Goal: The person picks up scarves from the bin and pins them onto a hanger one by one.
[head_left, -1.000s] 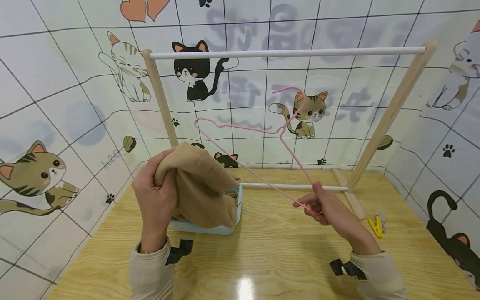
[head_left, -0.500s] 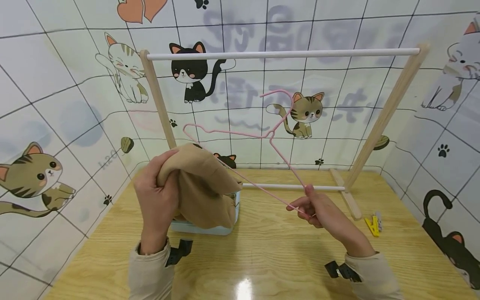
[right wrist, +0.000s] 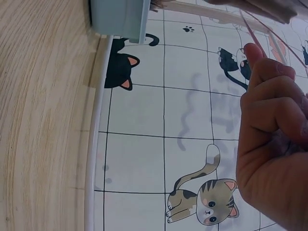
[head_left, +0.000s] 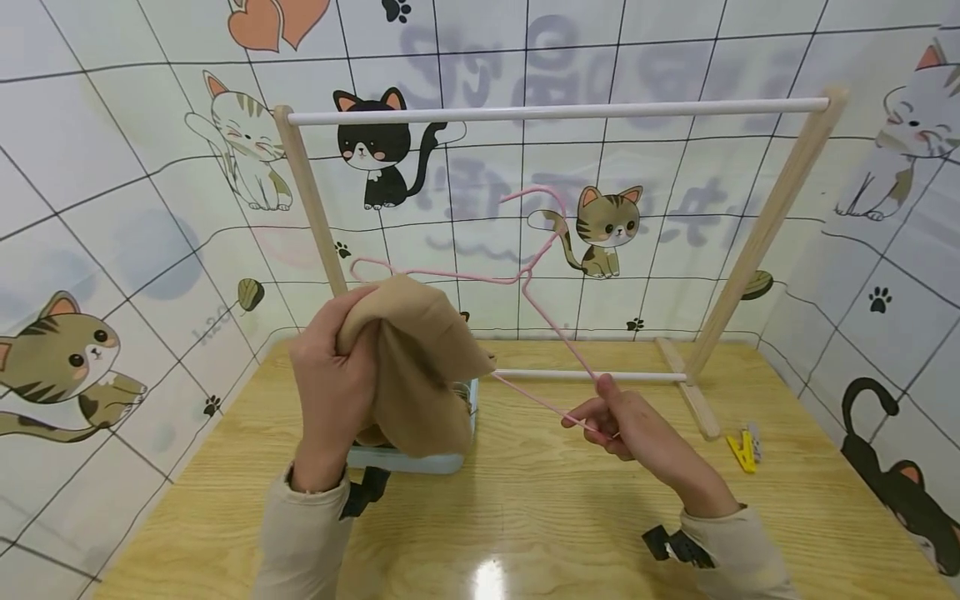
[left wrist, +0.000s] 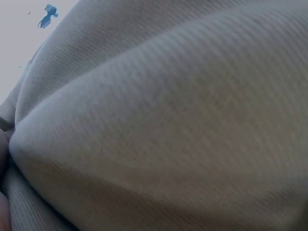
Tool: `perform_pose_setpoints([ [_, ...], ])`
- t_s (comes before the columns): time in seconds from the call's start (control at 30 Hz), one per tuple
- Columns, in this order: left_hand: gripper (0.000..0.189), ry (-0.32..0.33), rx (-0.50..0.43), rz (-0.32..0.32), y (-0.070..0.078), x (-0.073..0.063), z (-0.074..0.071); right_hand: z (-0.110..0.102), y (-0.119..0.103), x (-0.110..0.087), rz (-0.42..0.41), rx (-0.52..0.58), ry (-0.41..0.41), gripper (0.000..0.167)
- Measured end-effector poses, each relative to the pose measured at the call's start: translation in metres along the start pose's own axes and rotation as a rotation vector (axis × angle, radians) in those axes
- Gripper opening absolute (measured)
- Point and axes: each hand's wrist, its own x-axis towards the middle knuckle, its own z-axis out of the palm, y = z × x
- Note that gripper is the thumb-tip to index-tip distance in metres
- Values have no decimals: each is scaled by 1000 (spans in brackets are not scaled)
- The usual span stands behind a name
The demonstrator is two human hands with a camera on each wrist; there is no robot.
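My left hand [head_left: 337, 379] grips a folded tan cloth garment [head_left: 427, 375] by its upper edge, lifted over a light blue basket. Ribbed fabric [left wrist: 168, 110] fills most of the left wrist view. On the right, my right hand [head_left: 637, 425] pinches one lower corner of a pink wire hanger [head_left: 558, 321], its hook pointing up and left. The hanger's far end lies behind the garment, and its bottom bar passes out of sight into or behind the cloth; which of the two I cannot tell. Curled fingers of the right hand [right wrist: 274, 125] show in the right wrist view.
A drying rack with a white top rail [head_left: 555, 111] and wooden posts [head_left: 765, 233] stands at the back of the wooden table [head_left: 555, 517]. The light blue basket [head_left: 420, 462] sits below the garment. Yellow and grey clips [head_left: 744, 450] lie at the right.
The hanger and right hand have moved left, bringing the hanger's far end behind the garment. My left hand and the cloth have shifted slightly right. The view has turned a little.
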Motion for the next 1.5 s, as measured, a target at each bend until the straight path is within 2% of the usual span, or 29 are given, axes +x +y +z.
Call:
perform_pose_setpoints([
  [0.37,18,-126,77,8,4,5,23,4,-6,0,-24,14,-10,80],
  [0.63,21,-235,206,4,3,10,39,6,-10,-3,-23,31,-25,78],
  [0.9,29,-359,262,-56,2,12,51,8,-12,-3,-7,8,-1,77],
  [1.03,26,-367,286,-64,1,11,57,8,-13,-3,-2,-5,22,75],
  [1.2,20,-371,310,-45,0,11,64,7,-15,-3,3,-4,39,75],
  [1.37,19,-410,327,-24,-1,12,70,10,-18,-3,10,-10,54,74],
  [1.5,19,-444,342,-30,-3,13,78,14,-21,-3,19,-18,67,71],
])
